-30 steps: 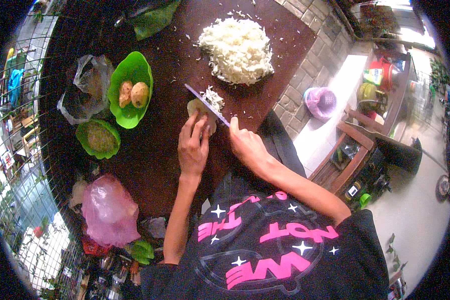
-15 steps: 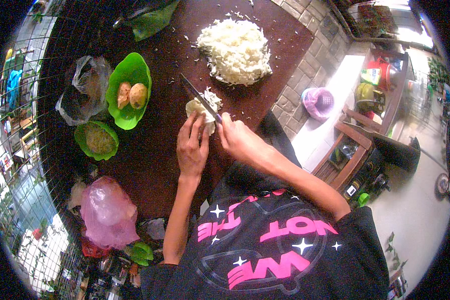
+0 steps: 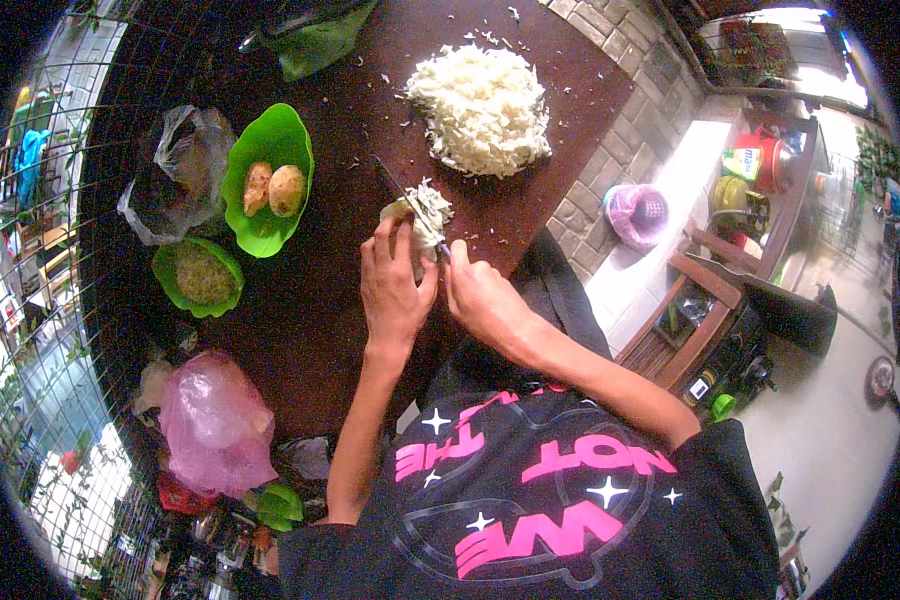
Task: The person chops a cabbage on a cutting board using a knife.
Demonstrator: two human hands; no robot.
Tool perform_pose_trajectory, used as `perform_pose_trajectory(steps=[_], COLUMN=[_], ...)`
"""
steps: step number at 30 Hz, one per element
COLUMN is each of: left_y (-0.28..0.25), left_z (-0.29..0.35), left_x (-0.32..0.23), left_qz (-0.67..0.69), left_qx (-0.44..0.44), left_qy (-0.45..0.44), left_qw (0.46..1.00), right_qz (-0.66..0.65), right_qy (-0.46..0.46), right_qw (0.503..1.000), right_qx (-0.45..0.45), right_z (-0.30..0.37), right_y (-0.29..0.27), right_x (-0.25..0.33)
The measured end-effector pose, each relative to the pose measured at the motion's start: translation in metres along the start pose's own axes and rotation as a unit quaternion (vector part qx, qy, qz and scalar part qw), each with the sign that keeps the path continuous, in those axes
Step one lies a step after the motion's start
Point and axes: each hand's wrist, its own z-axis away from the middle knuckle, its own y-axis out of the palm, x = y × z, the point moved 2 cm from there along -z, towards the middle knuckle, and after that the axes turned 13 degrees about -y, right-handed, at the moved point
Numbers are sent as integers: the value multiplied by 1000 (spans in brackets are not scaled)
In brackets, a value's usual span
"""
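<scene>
My right hand is closed round the handle of a kitchen knife, whose narrow blade slants up and to the left. The blade lies across a pale piece of what looks like cabbage on the dark brown table. Curved fingers of my left hand press that piece down from the near side. Fresh thin shreds gather along the blade's right side. Farther off, a large heap of white shreds rests on the tabletop.
Left of my hands stand a green leaf-shaped dish with two brownish, rounded pieces, a smaller green bowl and a clear plastic bag. A pink plastic bag sits nearer. At right are a pink basket and a wooden shelf.
The knife's blade has shifted onto the cabbage piece, with more shreds beside it. My left hand has moved slightly right, and the right hand a little lower. The view has shifted slightly.
</scene>
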Motion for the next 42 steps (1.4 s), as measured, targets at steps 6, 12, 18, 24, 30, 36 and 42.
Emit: perform_pose_trajectory(steps=[6, 12, 18, 24, 30, 36, 42], left_y=[3, 2, 3, 3, 1, 1, 1], left_z=[5, 5, 6, 8, 10, 12, 12], left_x=[7, 5, 6, 7, 8, 8, 9], left_qz=[31, 45, 35, 44, 45, 52, 64], left_qx=[-8, -12, -12, -7, -2, -8, -7], left_qy=[-4, -1, -1, -4, -6, -3, -4], left_qw=[999, 999, 999, 999, 999, 999, 998], right_qz=[-20, 6, 30, 15, 79, 106, 66], right_qy=[-2, -25, -8, 0, 4, -17, -13], right_qw=[1000, 999, 999, 999, 996, 993, 995], right_qx=[-22, -33, -42, -36, -39, -49, -79], right_z=[5, 2, -1, 0, -5, -6, -12], right_y=[6, 11, 13, 14, 13, 17, 8], right_x=[-1, -12, -15, -9, -8, -16, -1])
